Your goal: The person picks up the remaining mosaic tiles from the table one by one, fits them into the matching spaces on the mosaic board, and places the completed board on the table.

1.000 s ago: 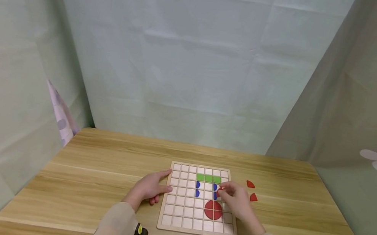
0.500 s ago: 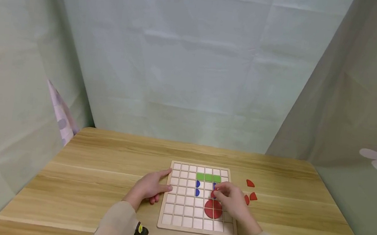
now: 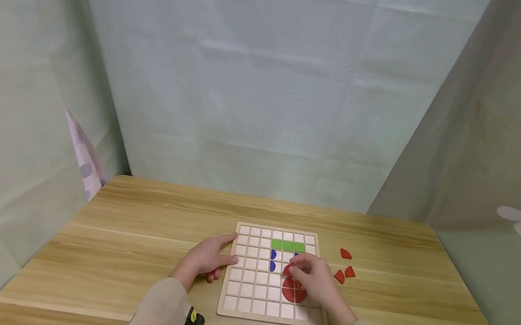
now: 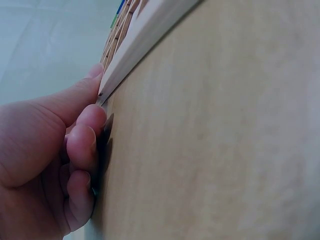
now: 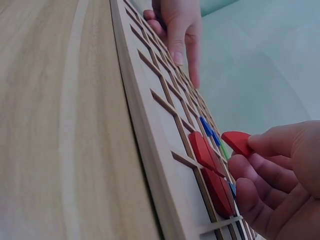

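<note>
A wooden grid board (image 3: 271, 320) lies on the table. My left hand (image 3: 205, 257) is at its left edge, thumb resting on the frame and index finger stretched along the side; the other fingers curl beside it in the left wrist view. Between thumb and fingertip, my right hand (image 3: 319, 281) pinches a red quarter-circle tile (image 5: 234, 141), raised above the grid. Just below it in the head view, red quarter tiles (image 3: 291, 295) form a circle in the squares. Green square tiles (image 3: 287, 246) make a row farther up. Blue half-circle tiles (image 3: 273, 255) sit beneath them, some hidden by the right hand.
To the right of the board, several loose red quarter-circle tiles (image 3: 345, 254) lie on the wooden table (image 3: 393, 303). Pale cloth (image 3: 266, 105) hangs behind the table and at both sides.
My right hand has moved left and slightly nearer with the red tile, from the right blue column toward a spot above the red circle. Another loose red tile is uncovered. The left hand stays put.
</note>
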`<state>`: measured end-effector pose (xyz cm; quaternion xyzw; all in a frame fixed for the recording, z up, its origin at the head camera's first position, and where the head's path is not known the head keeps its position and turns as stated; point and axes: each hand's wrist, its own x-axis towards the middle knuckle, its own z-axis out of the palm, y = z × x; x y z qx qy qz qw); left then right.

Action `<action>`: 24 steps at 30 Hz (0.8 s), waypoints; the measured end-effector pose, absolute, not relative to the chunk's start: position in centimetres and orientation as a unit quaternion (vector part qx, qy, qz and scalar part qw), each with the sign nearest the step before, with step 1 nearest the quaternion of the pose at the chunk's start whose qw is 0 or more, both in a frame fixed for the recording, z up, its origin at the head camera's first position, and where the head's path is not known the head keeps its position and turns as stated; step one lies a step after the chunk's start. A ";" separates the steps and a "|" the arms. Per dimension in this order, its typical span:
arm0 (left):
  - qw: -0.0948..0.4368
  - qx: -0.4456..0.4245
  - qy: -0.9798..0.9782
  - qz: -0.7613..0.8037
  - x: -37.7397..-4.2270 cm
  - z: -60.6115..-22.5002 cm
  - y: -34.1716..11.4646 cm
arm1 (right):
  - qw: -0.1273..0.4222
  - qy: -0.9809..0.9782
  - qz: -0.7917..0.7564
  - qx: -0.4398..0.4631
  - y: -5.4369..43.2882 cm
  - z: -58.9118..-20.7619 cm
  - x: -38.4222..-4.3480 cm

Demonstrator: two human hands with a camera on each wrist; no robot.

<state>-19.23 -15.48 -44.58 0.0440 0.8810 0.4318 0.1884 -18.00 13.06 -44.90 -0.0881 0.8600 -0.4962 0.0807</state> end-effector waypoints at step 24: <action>0.186 0.040 0.883 0.430 -19.3 -44.8 -15.4 | 0.110 0.841 -0.509 -0.146 11.0 -44.7 -17.8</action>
